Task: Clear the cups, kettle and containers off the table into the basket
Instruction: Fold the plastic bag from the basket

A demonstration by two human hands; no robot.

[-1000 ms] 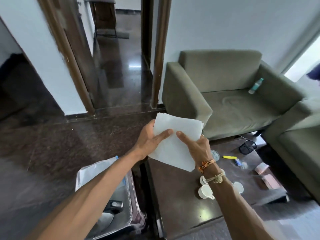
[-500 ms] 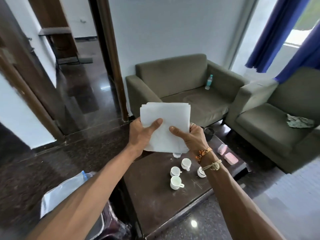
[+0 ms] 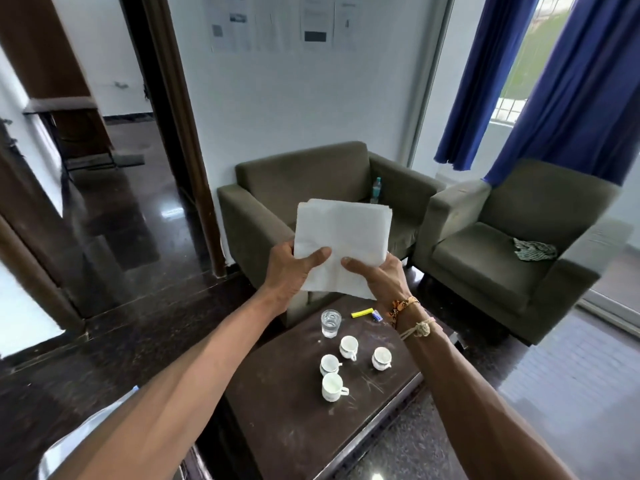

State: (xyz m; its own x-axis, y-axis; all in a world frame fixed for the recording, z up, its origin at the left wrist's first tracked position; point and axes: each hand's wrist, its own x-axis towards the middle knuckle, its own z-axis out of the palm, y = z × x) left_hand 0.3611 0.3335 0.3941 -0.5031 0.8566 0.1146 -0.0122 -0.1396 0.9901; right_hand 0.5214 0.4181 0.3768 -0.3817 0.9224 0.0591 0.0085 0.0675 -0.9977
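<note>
Four white cups (image 3: 348,347) are seen standing on the dark worktop (image 3: 298,427), clustered just on the near side of a water glass (image 3: 331,323). None has been put away, so the clearing of the cups is judged not yet done. No kettle or container can be made out on the worktop.

Above and beyond the glass, a stack of white paper sheets (image 3: 346,237) is held up by both hands. Its lower left edge is gripped by the left hand (image 3: 291,271), thumb laid across the front, and its lower right edge is pinched likewise by the right hand (image 3: 381,278).

A yellow highlighter (image 3: 362,312) lies just right of the glass. Well to the glass's near left, a glossy edge (image 3: 90,441) is half hidden by the left forearm; whether it belongs to the basket cannot be told.
</note>
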